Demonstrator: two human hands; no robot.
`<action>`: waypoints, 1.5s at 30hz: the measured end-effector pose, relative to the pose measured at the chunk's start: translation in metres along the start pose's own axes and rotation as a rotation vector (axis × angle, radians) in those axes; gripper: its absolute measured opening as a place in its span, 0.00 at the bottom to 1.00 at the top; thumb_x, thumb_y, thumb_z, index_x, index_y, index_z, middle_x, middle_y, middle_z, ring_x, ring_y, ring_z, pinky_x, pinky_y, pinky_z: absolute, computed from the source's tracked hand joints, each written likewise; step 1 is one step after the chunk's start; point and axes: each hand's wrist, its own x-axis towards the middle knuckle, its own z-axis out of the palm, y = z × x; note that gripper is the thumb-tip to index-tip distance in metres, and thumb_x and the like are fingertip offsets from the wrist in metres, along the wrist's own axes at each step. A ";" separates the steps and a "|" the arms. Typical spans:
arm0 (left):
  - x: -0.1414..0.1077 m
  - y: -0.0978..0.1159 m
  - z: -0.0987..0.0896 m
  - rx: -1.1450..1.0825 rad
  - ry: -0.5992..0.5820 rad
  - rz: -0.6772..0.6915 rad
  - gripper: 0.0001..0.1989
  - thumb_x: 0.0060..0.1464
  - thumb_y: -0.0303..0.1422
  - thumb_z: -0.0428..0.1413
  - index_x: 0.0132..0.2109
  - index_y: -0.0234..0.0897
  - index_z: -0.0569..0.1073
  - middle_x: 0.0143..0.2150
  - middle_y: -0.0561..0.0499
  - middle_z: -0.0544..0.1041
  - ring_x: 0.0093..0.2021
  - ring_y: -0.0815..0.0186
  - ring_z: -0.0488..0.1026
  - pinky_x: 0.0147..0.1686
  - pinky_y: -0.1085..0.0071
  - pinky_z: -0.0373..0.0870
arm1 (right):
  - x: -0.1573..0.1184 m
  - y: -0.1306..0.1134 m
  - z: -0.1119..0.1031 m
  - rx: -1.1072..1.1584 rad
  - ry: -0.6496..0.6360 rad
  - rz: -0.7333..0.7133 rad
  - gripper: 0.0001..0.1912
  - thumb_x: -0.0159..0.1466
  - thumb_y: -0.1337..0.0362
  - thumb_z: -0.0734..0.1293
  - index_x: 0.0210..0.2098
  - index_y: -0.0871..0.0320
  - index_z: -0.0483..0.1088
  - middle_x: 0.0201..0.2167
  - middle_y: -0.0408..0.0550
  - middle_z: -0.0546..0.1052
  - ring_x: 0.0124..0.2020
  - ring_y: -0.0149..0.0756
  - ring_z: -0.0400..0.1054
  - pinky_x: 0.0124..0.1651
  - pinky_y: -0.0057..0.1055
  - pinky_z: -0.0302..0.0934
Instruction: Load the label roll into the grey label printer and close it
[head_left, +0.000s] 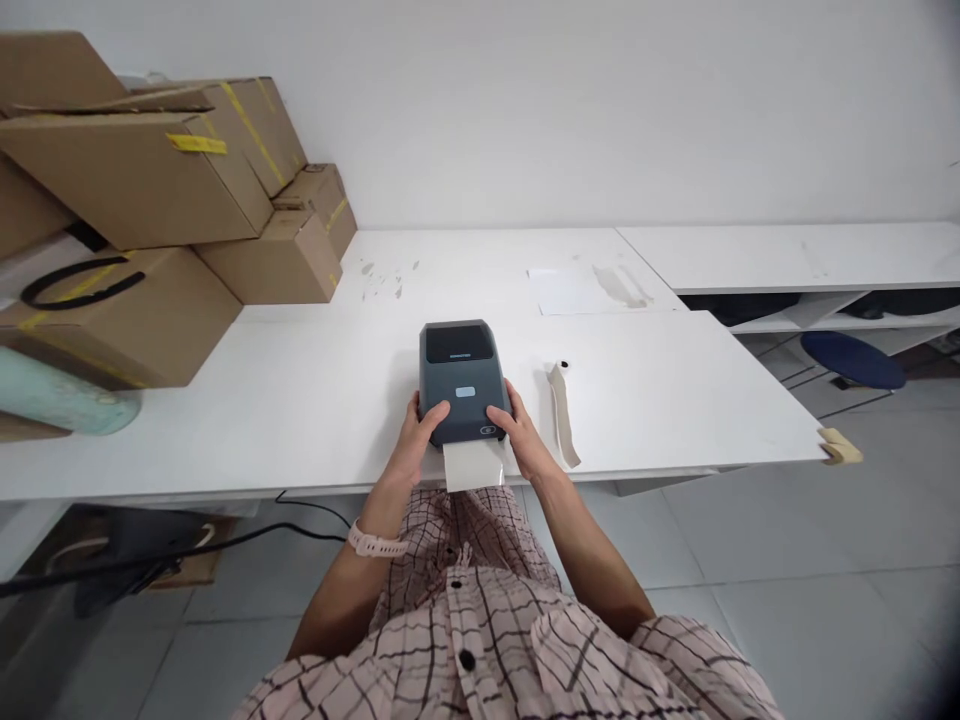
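Observation:
A dark grey label printer [463, 375] rests on the white table near its front edge, its lid closed. My left hand [412, 437] grips its front left corner, thumb on top and fingers along the side. On the opposite corner my right hand [523, 435] holds it the same way, the thumb beside a small oval button. A strip of blank label paper [474, 467] sticks out of the printer's front and reaches past the table edge. To the right lies a small paper roll [564, 366] with a curled strip trailing toward me.
Cardboard boxes [142, 180] are stacked at the left, with a black curved band [75, 285] on one. A pale green cylinder [67, 393] lies before them. White paper [562, 291] sits at the back. A padded table corner [841, 446] and a blue stool [853, 360] are right.

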 end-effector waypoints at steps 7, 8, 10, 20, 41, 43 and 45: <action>-0.004 -0.018 0.006 0.006 0.065 0.120 0.39 0.55 0.48 0.60 0.69 0.43 0.58 0.67 0.40 0.68 0.62 0.49 0.71 0.54 0.57 0.74 | -0.009 0.007 0.000 -0.013 0.014 -0.012 0.43 0.66 0.45 0.65 0.73 0.48 0.44 0.72 0.52 0.58 0.69 0.50 0.59 0.66 0.53 0.62; -0.004 -0.021 0.007 0.009 0.076 0.137 0.39 0.56 0.48 0.59 0.70 0.44 0.57 0.67 0.40 0.68 0.61 0.49 0.71 0.54 0.57 0.74 | -0.010 0.008 0.001 -0.017 0.020 -0.019 0.44 0.66 0.44 0.65 0.73 0.48 0.43 0.72 0.52 0.57 0.70 0.50 0.58 0.66 0.52 0.62; -0.001 -0.024 0.008 0.010 0.084 0.150 0.39 0.56 0.48 0.59 0.70 0.45 0.57 0.67 0.41 0.68 0.60 0.50 0.72 0.53 0.58 0.75 | -0.010 0.011 0.005 -0.019 0.046 -0.035 0.45 0.65 0.43 0.64 0.73 0.50 0.43 0.73 0.53 0.55 0.70 0.50 0.57 0.67 0.50 0.61; -0.051 -0.044 -0.003 0.256 0.275 0.142 0.41 0.51 0.48 0.64 0.67 0.45 0.59 0.68 0.41 0.64 0.62 0.54 0.68 0.55 0.62 0.70 | -0.006 0.018 0.003 -0.096 0.059 -0.058 0.46 0.64 0.40 0.63 0.73 0.51 0.43 0.73 0.54 0.55 0.71 0.49 0.55 0.69 0.52 0.57; -0.060 -0.046 -0.018 0.162 0.185 0.030 0.18 0.57 0.49 0.56 0.32 0.38 0.72 0.26 0.53 0.72 0.25 0.69 0.67 0.25 0.73 0.61 | -0.020 -0.050 0.023 -1.099 0.074 -0.895 0.23 0.71 0.62 0.62 0.64 0.56 0.59 0.50 0.50 0.80 0.61 0.46 0.68 0.70 0.49 0.47; -0.053 -0.040 -0.020 0.202 0.344 0.158 0.17 0.58 0.47 0.56 0.43 0.38 0.75 0.40 0.49 0.78 0.38 0.65 0.75 0.34 0.72 0.70 | -0.018 -0.049 0.030 -1.166 0.075 -0.902 0.19 0.71 0.62 0.62 0.60 0.59 0.63 0.48 0.52 0.80 0.56 0.45 0.71 0.70 0.46 0.48; -0.045 -0.030 -0.016 0.225 0.363 0.260 0.22 0.61 0.47 0.54 0.56 0.40 0.73 0.59 0.44 0.75 0.57 0.60 0.72 0.51 0.68 0.71 | -0.018 -0.049 0.031 -1.155 0.065 -0.881 0.16 0.71 0.61 0.62 0.57 0.58 0.65 0.46 0.52 0.81 0.55 0.44 0.72 0.70 0.47 0.48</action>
